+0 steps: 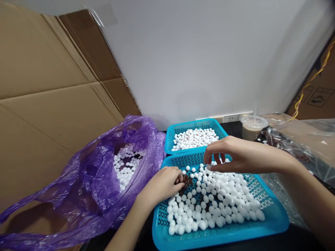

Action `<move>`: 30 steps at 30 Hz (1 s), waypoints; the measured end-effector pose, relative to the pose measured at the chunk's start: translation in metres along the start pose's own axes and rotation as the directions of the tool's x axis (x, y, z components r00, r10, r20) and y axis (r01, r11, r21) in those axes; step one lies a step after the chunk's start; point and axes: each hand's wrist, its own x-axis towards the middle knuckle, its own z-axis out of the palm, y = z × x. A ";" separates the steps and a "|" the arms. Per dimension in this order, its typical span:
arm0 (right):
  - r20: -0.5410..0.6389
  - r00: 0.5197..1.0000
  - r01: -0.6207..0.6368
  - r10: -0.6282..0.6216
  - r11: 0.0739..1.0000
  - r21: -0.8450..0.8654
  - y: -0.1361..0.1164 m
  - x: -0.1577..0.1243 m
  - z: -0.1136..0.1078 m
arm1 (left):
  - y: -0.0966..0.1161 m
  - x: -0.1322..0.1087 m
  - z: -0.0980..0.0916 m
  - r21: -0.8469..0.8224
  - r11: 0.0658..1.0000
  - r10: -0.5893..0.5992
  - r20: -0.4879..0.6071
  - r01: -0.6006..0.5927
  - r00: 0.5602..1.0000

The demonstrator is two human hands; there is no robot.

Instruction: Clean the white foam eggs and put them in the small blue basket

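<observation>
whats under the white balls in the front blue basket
Between the white balls, the blue mesh floor of the front basket shows, with a dark reddish-brown clump beside the left hand. Where the balls lie thickly, whatever is beneath them is covered.

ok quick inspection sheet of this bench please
surface: black tabletop
job's things: front blue plastic basket of white foam balls around dark brown granules; second blue basket behind, also holding balls
clutter: purple plastic bag holding more balls; lidded cup; clear plastic sheet
grippers: left hand at the granules; right hand over the balls
cables: yellow wires, upper right
surroundings: white wall, cardboard sheets, wall socket
</observation>
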 end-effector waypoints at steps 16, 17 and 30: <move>-0.142 0.990 0.012 0.016 0.981 0.194 0.019 0.010 0.001 | 0.009 0.022 -0.057 -0.096 0.995 -0.022 0.113 0.033 0.993; -0.174 0.984 0.016 0.025 0.973 0.229 0.018 0.012 0.001 | 0.011 0.023 -0.062 -0.108 0.994 0.003 0.094 0.007 0.996; -0.270 0.879 0.211 0.393 0.187 0.960 -0.004 0.032 0.017 | 0.039 0.002 -0.093 -0.271 0.851 0.212 -0.605 -0.449 0.767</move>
